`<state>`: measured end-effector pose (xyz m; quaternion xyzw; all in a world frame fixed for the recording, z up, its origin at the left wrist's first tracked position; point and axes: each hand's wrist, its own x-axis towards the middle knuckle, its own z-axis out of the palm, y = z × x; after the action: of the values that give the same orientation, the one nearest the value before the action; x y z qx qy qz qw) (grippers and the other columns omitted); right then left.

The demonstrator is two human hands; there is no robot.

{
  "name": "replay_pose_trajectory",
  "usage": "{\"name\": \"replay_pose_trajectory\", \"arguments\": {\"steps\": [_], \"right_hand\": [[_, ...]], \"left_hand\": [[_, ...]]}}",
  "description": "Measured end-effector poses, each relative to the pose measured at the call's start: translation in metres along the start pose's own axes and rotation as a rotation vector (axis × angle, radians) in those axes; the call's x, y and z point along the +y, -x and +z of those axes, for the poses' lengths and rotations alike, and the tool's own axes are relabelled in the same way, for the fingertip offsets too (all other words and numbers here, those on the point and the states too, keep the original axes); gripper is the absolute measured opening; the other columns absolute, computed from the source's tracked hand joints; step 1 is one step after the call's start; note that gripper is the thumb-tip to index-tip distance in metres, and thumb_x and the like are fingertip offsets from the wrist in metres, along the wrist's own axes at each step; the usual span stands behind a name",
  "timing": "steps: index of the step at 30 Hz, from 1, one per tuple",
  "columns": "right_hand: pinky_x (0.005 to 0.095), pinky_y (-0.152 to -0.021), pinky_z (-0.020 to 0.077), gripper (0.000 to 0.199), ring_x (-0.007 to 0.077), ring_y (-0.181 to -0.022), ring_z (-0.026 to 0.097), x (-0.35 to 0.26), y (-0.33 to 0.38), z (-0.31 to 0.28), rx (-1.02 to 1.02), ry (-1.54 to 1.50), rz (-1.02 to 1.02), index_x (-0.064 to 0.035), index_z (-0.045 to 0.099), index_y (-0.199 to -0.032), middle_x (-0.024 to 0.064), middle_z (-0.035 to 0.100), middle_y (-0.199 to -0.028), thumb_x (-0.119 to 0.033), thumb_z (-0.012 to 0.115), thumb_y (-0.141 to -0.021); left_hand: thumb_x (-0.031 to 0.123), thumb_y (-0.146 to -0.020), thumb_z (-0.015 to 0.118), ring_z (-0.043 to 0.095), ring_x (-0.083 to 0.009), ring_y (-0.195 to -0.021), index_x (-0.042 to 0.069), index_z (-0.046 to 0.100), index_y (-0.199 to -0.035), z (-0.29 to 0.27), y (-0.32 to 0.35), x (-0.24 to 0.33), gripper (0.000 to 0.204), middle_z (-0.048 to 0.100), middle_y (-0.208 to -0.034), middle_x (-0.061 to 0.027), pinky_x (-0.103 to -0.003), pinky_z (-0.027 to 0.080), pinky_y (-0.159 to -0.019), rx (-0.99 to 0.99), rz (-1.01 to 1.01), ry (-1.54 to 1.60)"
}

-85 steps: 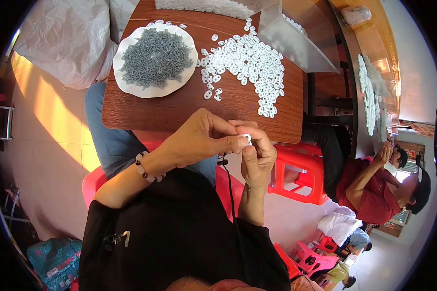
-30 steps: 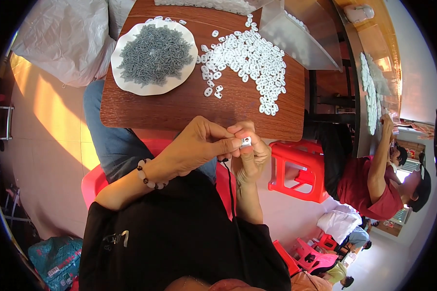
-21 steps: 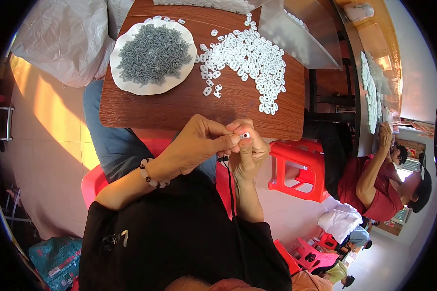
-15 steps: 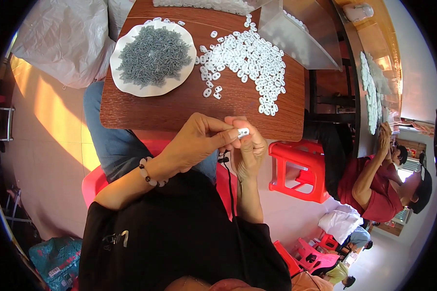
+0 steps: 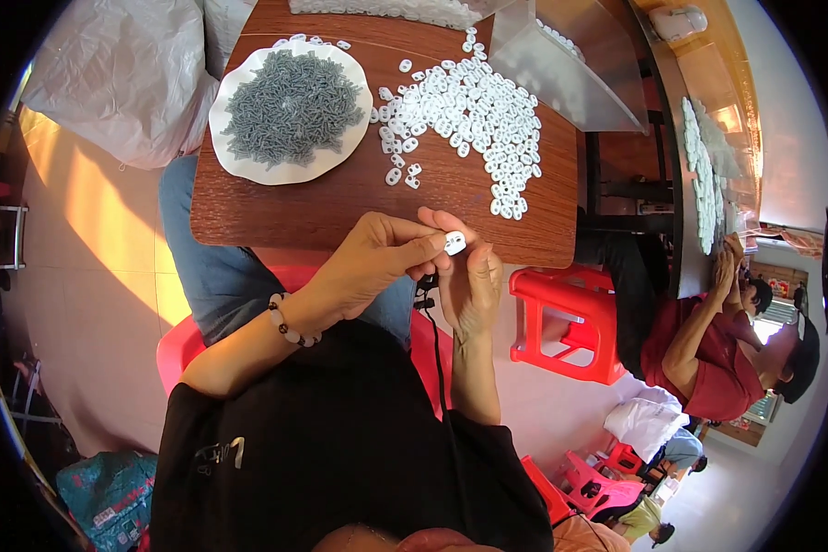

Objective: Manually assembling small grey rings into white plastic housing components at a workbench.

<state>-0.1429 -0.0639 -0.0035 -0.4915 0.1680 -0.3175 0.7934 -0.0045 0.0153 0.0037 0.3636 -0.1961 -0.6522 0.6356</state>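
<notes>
your left hand (image 5: 373, 267) and right hand (image 5: 467, 276) pinch one small glossy white plastic piece (image 5: 454, 243) between fingertips, just below the edge of the grained wooden table (image 5: 340, 198). on it lie a scattered heap of white pieces (image 5: 474, 115) and a round white plate (image 5: 248, 166) of grey screws (image 5: 290, 106).

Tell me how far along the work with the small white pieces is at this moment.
Done: no finished stack can be told apart. In hand: the left hand and right hand together pinch one white piece just below the table edge. Left: a large scatter of white pieces and a plate heaped with grey screws both look barely used up.
</notes>
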Motion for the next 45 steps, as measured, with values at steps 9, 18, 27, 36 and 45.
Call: {"name": "replay_pose_trajectory", "arguments": {"steps": [9,18,27,36,45], "right_hand": [[0.0362,-0.081,0.0492,0.05,0.0248,-0.098,0.058,0.003,0.001,-0.004,-0.031,0.047,-0.01,0.0109,0.045,-0.129,0.0271,0.05,-0.13,-0.03,0.042,-0.1],[0.0373,-0.083,0.0486,0.048,0.0249,-0.099,0.058,0.005,0.001,-0.009,-0.056,-0.021,0.033,0.0115,0.044,-0.13,0.0276,0.05,-0.13,-0.025,0.043,-0.099],[0.0337,-0.078,0.0502,0.037,0.0194,-0.088,0.06,0.003,-0.004,-0.006,-0.027,0.094,0.001,0.0103,0.053,-0.122,0.0206,0.058,-0.119,-0.015,0.048,-0.095],[0.0347,-0.087,0.0475,0.037,0.0236,-0.098,0.061,-0.002,-0.013,-0.01,-0.028,0.197,0.044,0.0087,0.056,-0.119,0.0267,0.058,-0.12,-0.018,0.051,-0.094],[0.0221,-0.067,0.0482,0.032,0.0088,-0.073,0.058,-0.004,-0.049,0.002,-0.041,0.451,0.13,0.0038,0.062,-0.106,0.0128,0.066,-0.105,-0.021,0.042,-0.101]], "left_hand": [[0.023,-0.093,0.061,0.054,-0.0049,-0.07,0.001,0.07,-0.097,-0.001,0.001,-0.003,0.024,0.067,-0.082,-0.002,-0.02,0.046,-0.067,0.028,-0.027,0.031],[0.022,-0.093,0.06,0.054,-0.0048,-0.07,0.002,0.07,-0.096,-0.002,0.002,-0.004,0.023,0.067,-0.082,-0.0022,-0.02,0.045,-0.067,0.038,0.001,0.0],[0.02,-0.093,0.059,0.053,-0.0051,-0.07,0.0,0.07,-0.091,-0.003,-0.001,-0.005,0.023,0.066,-0.079,-0.0025,-0.021,0.043,-0.065,0.048,0.066,-0.1],[0.02,-0.091,0.061,0.051,-0.004,-0.066,-0.001,0.071,-0.088,-0.006,-0.003,-0.002,0.024,0.066,-0.076,-0.0015,-0.02,0.042,-0.06,0.094,0.077,-0.125],[0.024,-0.093,0.06,0.058,-0.0055,-0.066,-0.002,0.07,-0.087,-0.023,-0.019,-0.008,0.029,0.066,-0.074,-0.0035,-0.019,0.047,-0.062,0.203,0.027,-0.012]]}}
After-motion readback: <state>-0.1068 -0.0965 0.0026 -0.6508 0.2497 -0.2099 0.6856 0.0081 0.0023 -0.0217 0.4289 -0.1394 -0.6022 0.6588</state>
